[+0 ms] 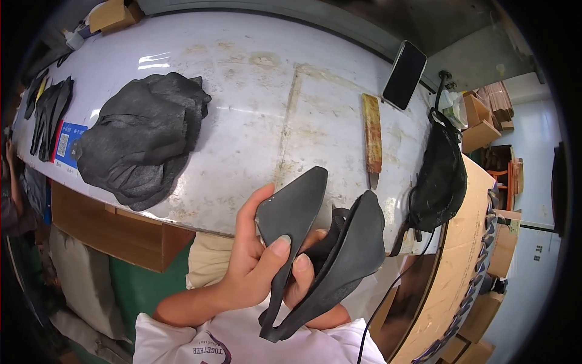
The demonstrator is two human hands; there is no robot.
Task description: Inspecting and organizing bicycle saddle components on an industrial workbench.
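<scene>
Black piece (354, 246): lower centre, across both hands
Left hand (254, 264): pinching its left flap (295, 200)
Right hand (299, 283): half-hidden, pinching it mid-piece

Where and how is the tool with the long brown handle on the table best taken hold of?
Probably by the middle of its handle, from above, fingers closing across the two long sides. It lies lengthwise with bare table on either side, and its narrow metal tip points toward the near edge, so avoid that end.

charcoal held piece (357, 242), dark grey cloth (142, 139), white tabletop (242, 139) blotched brown
</scene>
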